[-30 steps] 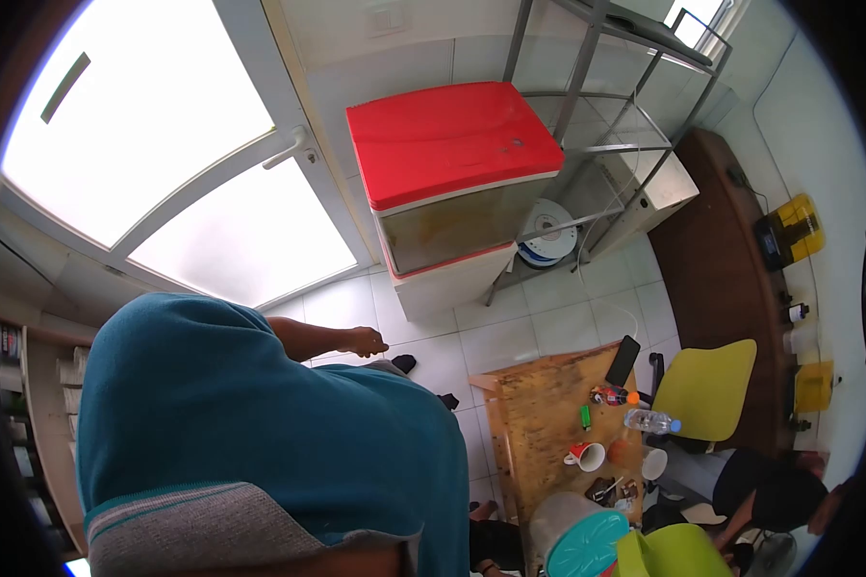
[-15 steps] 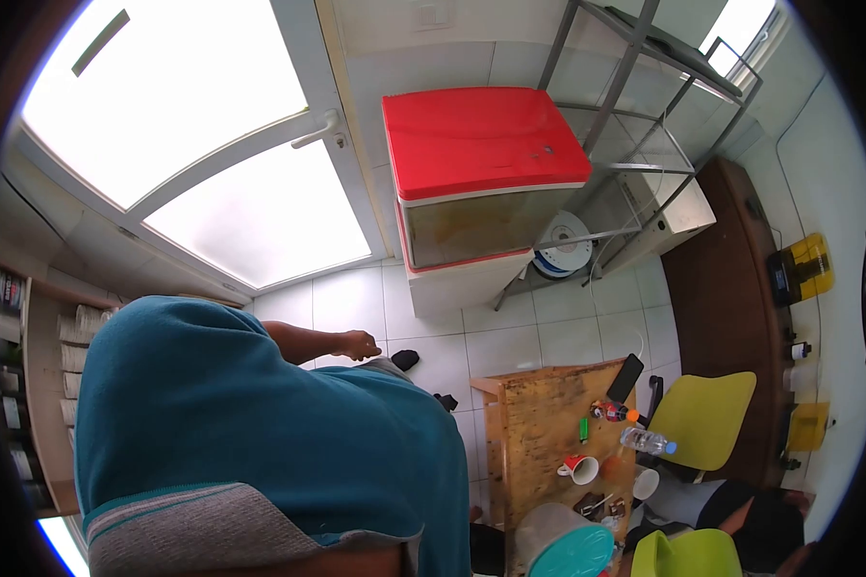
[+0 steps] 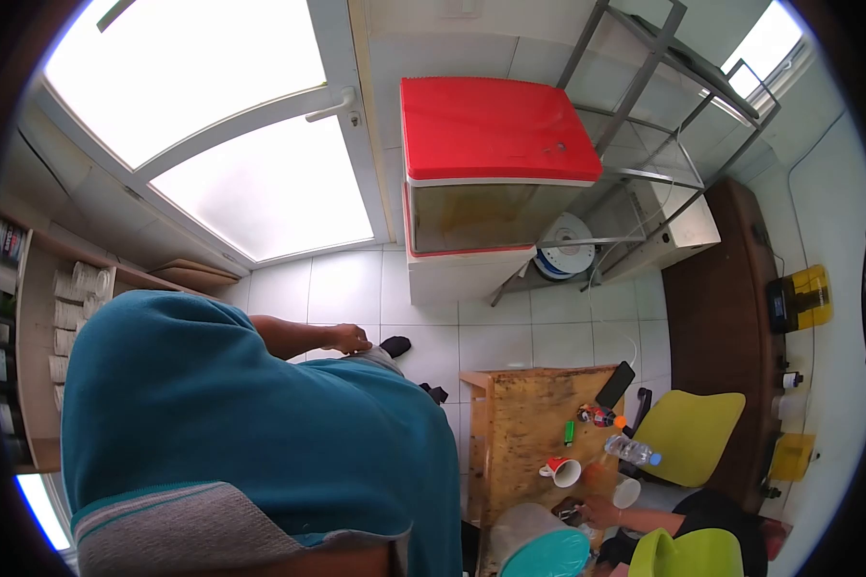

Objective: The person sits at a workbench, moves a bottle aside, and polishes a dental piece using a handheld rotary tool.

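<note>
My left hand [image 3: 348, 338] hangs at my side, close to the grey cloth [image 3: 380, 358] over my legs. Its fingers are curled; whether anything is inside them is hidden. My right hand is out of sight beyond my teal shirt [image 3: 260, 413]. A dark shoe [image 3: 395, 344] shows on the tiles near my left hand.
To the right, a wooden table [image 3: 524, 413] carries a phone [image 3: 615, 385], a green lighter [image 3: 570, 433], bottles, a red mug [image 3: 561, 471] and a teal-lidded container [image 3: 546, 556]. Another person's hand [image 3: 601, 512] reaches over it. A red-topped tank [image 3: 496, 130] stands ahead, beside a door [image 3: 342, 106].
The view has shifted slightly, and the table sits a little further left. My left hand is now closer to the grey cloth. The other person's hand has come over the table.
</note>
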The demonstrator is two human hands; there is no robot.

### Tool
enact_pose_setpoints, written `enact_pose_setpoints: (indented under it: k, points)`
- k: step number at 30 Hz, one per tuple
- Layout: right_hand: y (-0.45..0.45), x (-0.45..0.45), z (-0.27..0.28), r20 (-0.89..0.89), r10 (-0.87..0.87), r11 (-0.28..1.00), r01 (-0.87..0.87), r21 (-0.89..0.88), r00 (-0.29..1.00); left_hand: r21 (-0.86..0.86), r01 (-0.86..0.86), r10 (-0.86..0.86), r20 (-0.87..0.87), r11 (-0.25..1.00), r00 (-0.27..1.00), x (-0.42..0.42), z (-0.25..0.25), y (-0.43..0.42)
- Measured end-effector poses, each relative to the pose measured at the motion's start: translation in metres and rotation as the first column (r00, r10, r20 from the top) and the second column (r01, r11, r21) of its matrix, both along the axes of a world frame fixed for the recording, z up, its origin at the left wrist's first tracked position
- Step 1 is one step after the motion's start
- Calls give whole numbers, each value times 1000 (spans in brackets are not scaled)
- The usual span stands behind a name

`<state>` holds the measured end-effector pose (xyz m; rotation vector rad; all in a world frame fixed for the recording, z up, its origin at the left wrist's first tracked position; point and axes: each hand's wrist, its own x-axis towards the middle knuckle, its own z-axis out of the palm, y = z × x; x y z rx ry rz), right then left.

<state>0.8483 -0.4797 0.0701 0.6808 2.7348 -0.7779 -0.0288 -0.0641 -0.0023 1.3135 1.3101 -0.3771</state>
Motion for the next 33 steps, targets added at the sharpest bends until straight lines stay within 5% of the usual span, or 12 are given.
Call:
enact_pose_setpoints:
  k: [11,14,16,19,22,24,25,28,30,33]
  points:
    - [-25,-22,-36,19,143,990,-143,3,990,21,-122,123,-47,992,991,-14,15,-48]
    - [8,-41,20,87,65,997,-68,31,994,38,-178,180,-83,983,980,-26,28,-67]
    - [80,-114,129,10,-235,960,230,160,972,34,-243,246,-98,969,964,-27,45,-80]
    - [171,-248,280,-454,-628,542,774,327,632,48,-314,317,-92,948,944,-47,49,-108]
    - [219,-348,331,-719,-635,185,959,214,283,54,-417,420,-74,907,904,-63,51,-140]
    - [232,-375,315,-742,-641,103,980,167,194,46,-489,491,-59,871,869,-73,61,-156]
    - [232,-384,263,-706,-708,-87,992,94,5,38,-527,528,-56,849,847,-74,64,-164]
    - [239,-362,165,-643,-765,-128,974,185,22,5,-662,661,-26,750,750,-89,65,-188]
    - [231,-353,102,-532,-845,-168,971,173,-52,-34,-779,780,33,626,625,-112,55,-207]
    - [211,-332,-9,-568,-813,-283,939,194,-128,47,-965,942,208,260,264,-148,67,-216]
